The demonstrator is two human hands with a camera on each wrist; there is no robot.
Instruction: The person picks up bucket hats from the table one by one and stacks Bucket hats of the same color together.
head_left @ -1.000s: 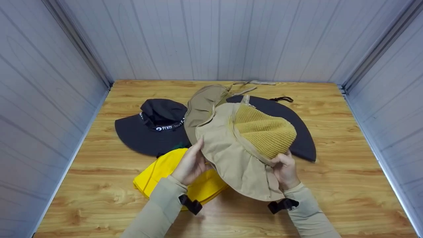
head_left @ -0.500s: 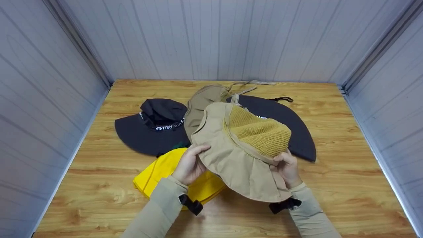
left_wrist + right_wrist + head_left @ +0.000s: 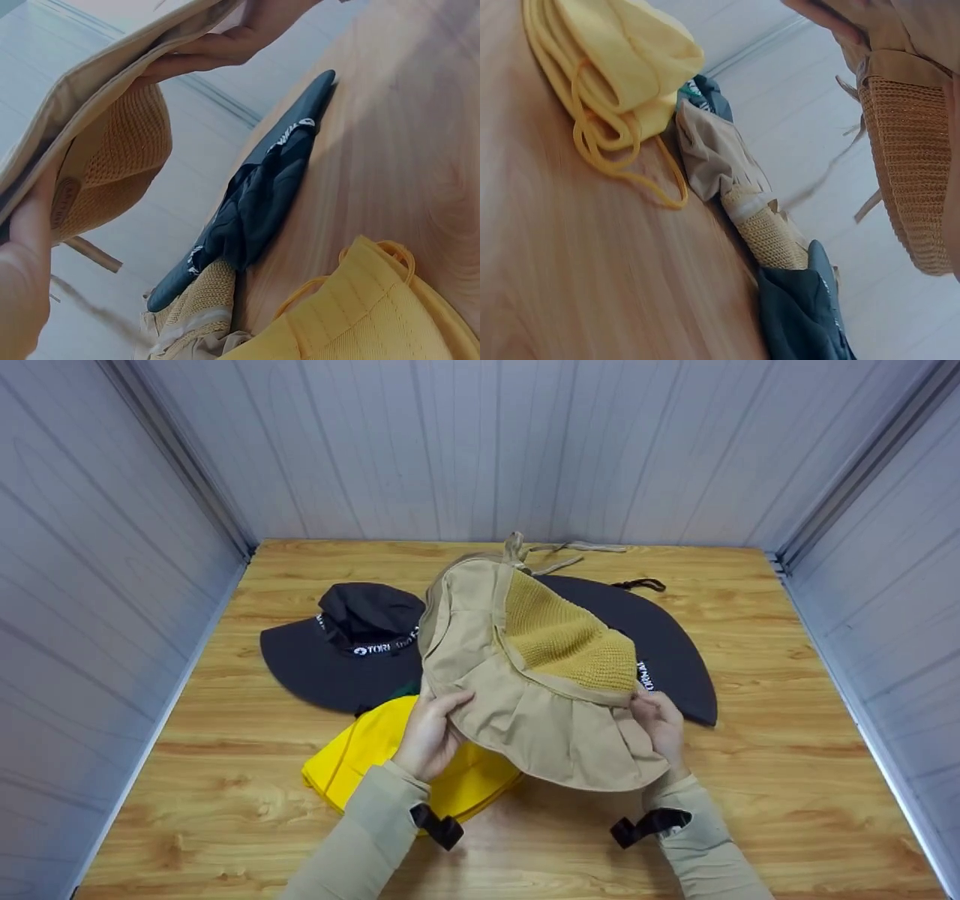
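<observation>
Both hands hold up a sun hat (image 3: pixel 555 727) with a wide beige brim and a mustard knitted crown. On the brim's left side, my left hand (image 3: pixel 435 735) grips the edge, thumb on top. My right hand (image 3: pixel 661 727) pinches the hat at the right, where band and brim meet. The left wrist view shows the crown (image 3: pixel 127 150) with a small patch on its band, below the brim. Cloth ties dangle from the hat. In the right wrist view the knitted crown (image 3: pixel 907 165) hangs well above the table.
A dark brimmed hat (image 3: pixel 337 675) lies left, another dark hat (image 3: pixel 679 660) right. The yellow hat (image 3: pixel 352 754) sits under my left forearm. A second beige hat (image 3: pixel 709 150) lies behind, mostly hidden in the head view. Pale panel walls (image 3: pixel 487 450) enclose the wooden table (image 3: pixel 795 780).
The sun hat has risen and shifted left and away from me, covering more of the beige hat behind. Both hands keep their hold; the right has moved slightly up with it.
</observation>
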